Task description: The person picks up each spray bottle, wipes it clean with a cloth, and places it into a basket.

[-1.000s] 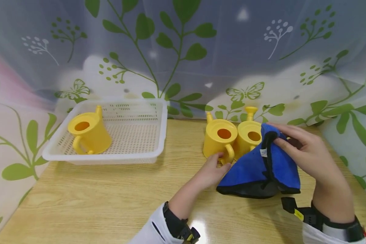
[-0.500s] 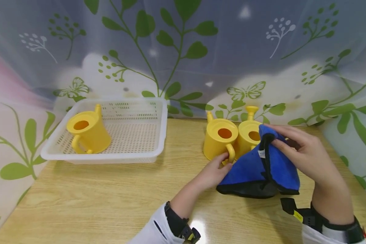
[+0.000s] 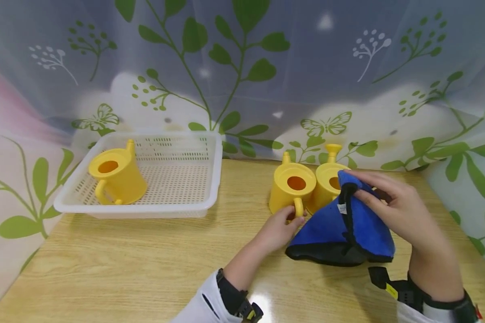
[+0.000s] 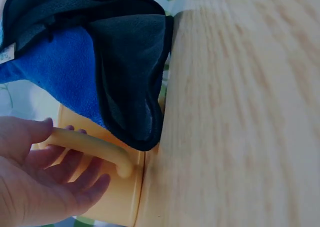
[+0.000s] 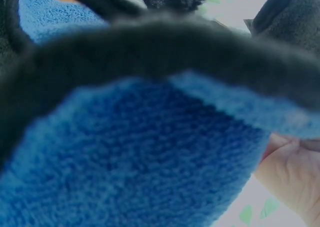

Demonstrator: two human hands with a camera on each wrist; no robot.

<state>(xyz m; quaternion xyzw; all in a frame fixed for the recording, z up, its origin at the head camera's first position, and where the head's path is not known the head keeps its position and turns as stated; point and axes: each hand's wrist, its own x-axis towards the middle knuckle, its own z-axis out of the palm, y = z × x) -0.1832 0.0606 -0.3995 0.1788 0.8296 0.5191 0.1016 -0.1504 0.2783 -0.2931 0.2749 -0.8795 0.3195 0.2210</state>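
My left hand (image 3: 276, 233) holds the handle of a yellow watering can (image 3: 282, 193), thumb on top and fingers reaching through the loop in the left wrist view. The can stands upright on the wooden table with its spout toward the back. Right beside it stands a second yellow watering can (image 3: 323, 195), with a flared rose on its spout; the cloth partly hides it. My right hand (image 3: 400, 206) pinches the top of a blue cloth (image 3: 327, 224) with black edging and a small white tag. The cloth hangs in folds in front of the second can and fills the right wrist view.
A white perforated plastic basket (image 3: 186, 208) stands at the back left, with another yellow watering can (image 3: 125, 179) leaning inside it. Behind the table (image 3: 145, 269) hangs a leaf-print curtain (image 3: 242, 98), which also runs along both sides.
The held watering can has turned a little: its spout has swung right and its handle left. My right hand and the cloth have shifted slightly left and toward me.
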